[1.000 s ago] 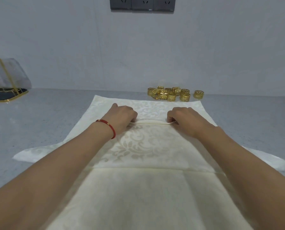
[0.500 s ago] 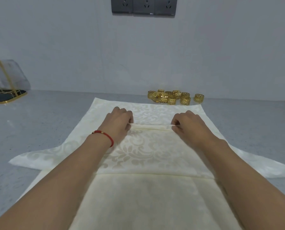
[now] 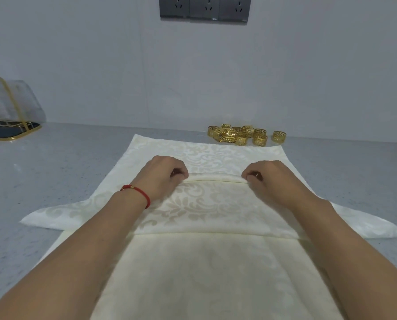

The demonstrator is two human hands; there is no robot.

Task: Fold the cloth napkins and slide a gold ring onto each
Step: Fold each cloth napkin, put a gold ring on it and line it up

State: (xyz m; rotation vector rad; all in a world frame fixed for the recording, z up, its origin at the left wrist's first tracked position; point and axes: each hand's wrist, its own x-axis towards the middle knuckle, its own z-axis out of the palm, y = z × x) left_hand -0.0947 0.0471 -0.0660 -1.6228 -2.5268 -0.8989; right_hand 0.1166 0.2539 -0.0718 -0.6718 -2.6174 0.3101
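Note:
A cream damask napkin (image 3: 211, 204) lies spread on the grey table, its side corners sticking out left and right, on top of another cream napkin (image 3: 204, 280) nearer to me. My left hand (image 3: 162, 179), with a red bracelet at the wrist, pinches the left end of a narrow raised pleat (image 3: 216, 179) across the top napkin. My right hand (image 3: 269, 181) pinches the pleat's right end. A pile of several gold rings (image 3: 239, 135) sits just beyond the napkin's far edge, with one ring (image 3: 279, 136) apart at the right.
The grey speckled table (image 3: 66, 172) meets a white wall at the back, with a row of dark sockets (image 3: 204, 6) high up. A clear plastic cover with gold trim (image 3: 8, 112) stands at the far left edge.
Both hands have drawn slightly toward me with the pinched fold, which now stands as a thicker pleat. The hands have spread a little wider apart.

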